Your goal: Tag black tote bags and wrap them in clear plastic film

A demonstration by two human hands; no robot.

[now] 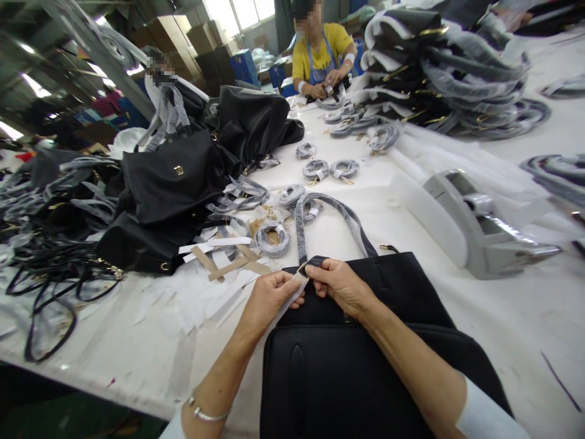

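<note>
A black handbag [375, 372] lies on the table in front of me, its wrapped handle [351, 222] arching away from me. My left hand [276, 294] is closed in a pinch on a whitish wrapping strip [292, 292] at the bag's upper left corner. Right beside it, my right hand [340, 285] pinches a short black strap end [317, 261] by a small gold-coloured metal fitting. The two hands' fingertips nearly meet there and partly hide the fitting. Another gold clasp [388, 248] shows at the bag's far edge.
A grey tape dispenser [475, 225] stands to the right. Several coiled wrapped straps [272, 238] and paper strips [223, 262] lie ahead and left. Black bags [178, 177] are heaped on the left, more [411, 73] at the back right. A co-worker [324, 55] sits across the table.
</note>
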